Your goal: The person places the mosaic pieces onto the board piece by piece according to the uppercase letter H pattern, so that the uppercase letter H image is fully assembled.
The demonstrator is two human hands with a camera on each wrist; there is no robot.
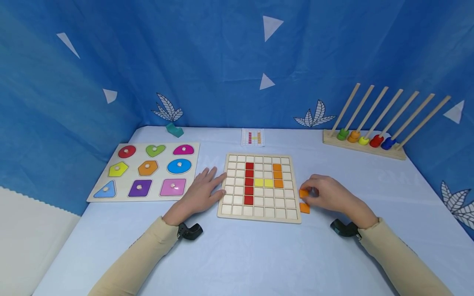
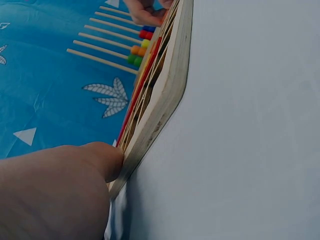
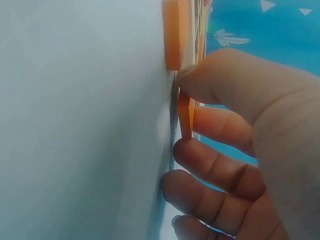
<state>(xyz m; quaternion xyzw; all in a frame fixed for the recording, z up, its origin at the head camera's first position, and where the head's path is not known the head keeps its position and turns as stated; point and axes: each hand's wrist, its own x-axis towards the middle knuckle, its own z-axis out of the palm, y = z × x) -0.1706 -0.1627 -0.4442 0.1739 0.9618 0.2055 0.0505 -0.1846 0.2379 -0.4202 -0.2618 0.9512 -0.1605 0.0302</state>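
Observation:
A wooden grid board [image 1: 269, 202] lies flat in the middle of the table. It holds a column of red tiles [image 1: 249, 182], two yellow tiles [image 1: 263, 182] and three orange tiles [image 1: 277, 173]. My left hand [image 1: 201, 191] rests at the board's left side, fingers fairly straight, with the thumb [image 2: 107, 157] against the edge. Just off the right edge, my right hand [image 1: 327, 193] pinches an orange tile [image 3: 185, 117] between thumb and fingers, low over the table. Another orange tile [image 1: 305, 208] lies beside the board, nearer to me.
Behind the board lies a small pattern card [image 1: 253, 137]. A knobbed shape puzzle [image 1: 124, 195] sits to the left, with a teal block [image 1: 174, 130] beyond it. At the back right stands a peg rack [image 1: 364, 146] with coloured beads. A blue cloth [image 1: 222, 61] hangs behind the table.

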